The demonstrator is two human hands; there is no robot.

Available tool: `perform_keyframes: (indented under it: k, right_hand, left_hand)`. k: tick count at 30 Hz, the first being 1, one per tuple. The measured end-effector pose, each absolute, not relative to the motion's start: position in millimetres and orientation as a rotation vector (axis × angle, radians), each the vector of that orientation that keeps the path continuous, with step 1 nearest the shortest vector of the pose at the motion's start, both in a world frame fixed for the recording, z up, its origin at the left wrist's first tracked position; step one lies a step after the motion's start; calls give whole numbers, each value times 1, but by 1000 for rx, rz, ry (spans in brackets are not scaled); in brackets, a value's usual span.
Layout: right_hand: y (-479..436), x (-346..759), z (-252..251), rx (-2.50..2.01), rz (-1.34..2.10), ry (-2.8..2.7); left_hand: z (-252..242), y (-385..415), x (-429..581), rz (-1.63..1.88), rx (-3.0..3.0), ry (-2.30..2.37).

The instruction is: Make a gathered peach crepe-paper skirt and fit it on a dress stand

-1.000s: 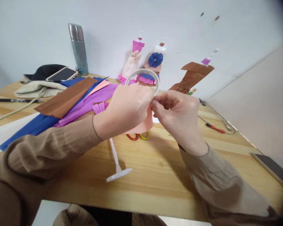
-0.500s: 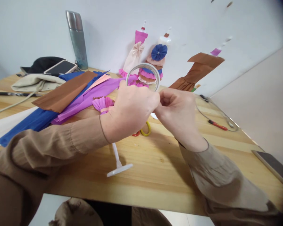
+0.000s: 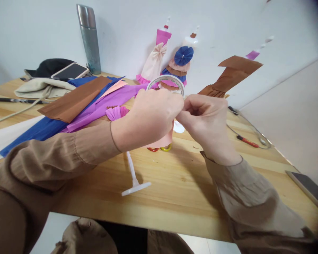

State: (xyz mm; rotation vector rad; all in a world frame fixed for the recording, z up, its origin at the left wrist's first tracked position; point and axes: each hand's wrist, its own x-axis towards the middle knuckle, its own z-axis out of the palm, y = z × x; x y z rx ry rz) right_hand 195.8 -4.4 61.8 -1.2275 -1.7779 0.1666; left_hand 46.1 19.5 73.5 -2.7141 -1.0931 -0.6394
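head view: over the table point(image 3: 164, 208), l hand point(image 3: 149, 118) is clenched & r hand point(image 3: 205, 123) pinches thumb to index right up against it, can't tell on what. vs half a sec ago, peach paper point(image 3: 161, 142) shows again under l hand, & less of the tape roll point(image 3: 165, 78), apparently gripped in l hand, pokes up behind it. prob. just a tilt, w/ the fiddly pinch work not done yet.

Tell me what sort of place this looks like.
Probably a craft workspace, though the wider room isn't shown. Coloured sheets lie piled on a wooden table, ruffled dress-like pieces sit by the wall, and the left hand holds what looks like a tape roll.
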Motion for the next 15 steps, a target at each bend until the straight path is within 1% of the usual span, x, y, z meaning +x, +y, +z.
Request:
perform_keyframes:
  k: [4,8,13,15]
  right_hand:
    - [-6,206,71,-1239,219,-1896]
    - [-10,220,84,-1288,116,-2016]
    - [-6,241,95,-1489,27,-2110]
    - [1,249,94,-1570,50,-2136]
  left_hand:
    - [83,27,35,-598,-2784,-968]
    - [94,35,26,-471,-2977,-904]
    - [115,38,11,-250,-3320,-953]
    - [123,41,4,-244,-3470,-894]
